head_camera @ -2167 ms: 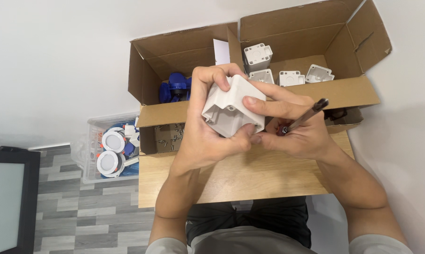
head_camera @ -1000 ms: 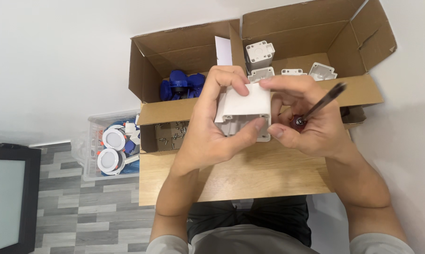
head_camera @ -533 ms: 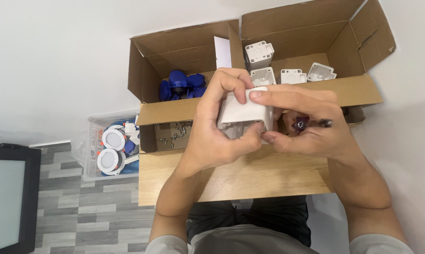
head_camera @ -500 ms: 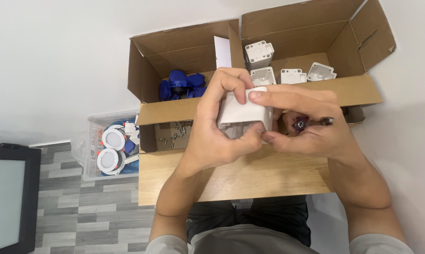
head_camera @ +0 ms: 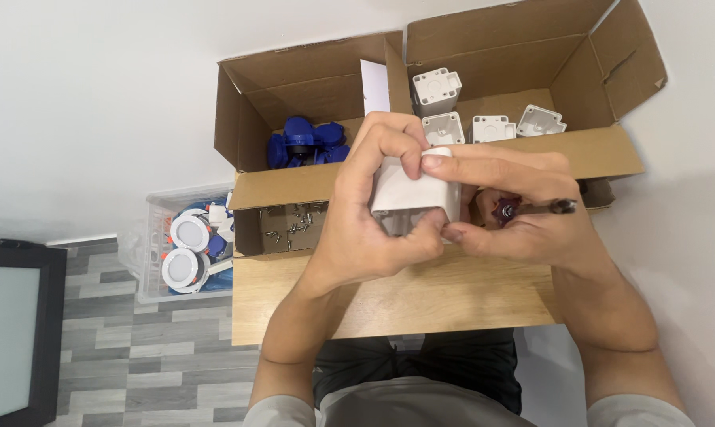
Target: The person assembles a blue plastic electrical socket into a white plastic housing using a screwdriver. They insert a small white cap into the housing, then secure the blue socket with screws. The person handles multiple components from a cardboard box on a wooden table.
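Note:
My left hand (head_camera: 369,213) grips a white plastic box (head_camera: 413,192) above the wooden table (head_camera: 389,296), fingers wrapped over its top and thumb under its front. My right hand (head_camera: 523,213) touches the same box with thumb and forefinger on its right side. The other fingers of my right hand hold a dark screwdriver (head_camera: 531,209) that lies across the palm and points right. Most of the box is hidden by my fingers.
Two open cardboard boxes stand at the back: the left one (head_camera: 247,142) holds blue parts (head_camera: 302,146), the right one (head_camera: 603,87) several white boxes (head_camera: 492,126). A small carton of screws (head_camera: 290,221) sits at the front left. A clear bin (head_camera: 156,237) with round white fittings stands on the floor.
The white box has been turned over in my hands, from open side showing to closed back up. The screwdriver has swung down from pointing up-right to lying flat in my right palm.

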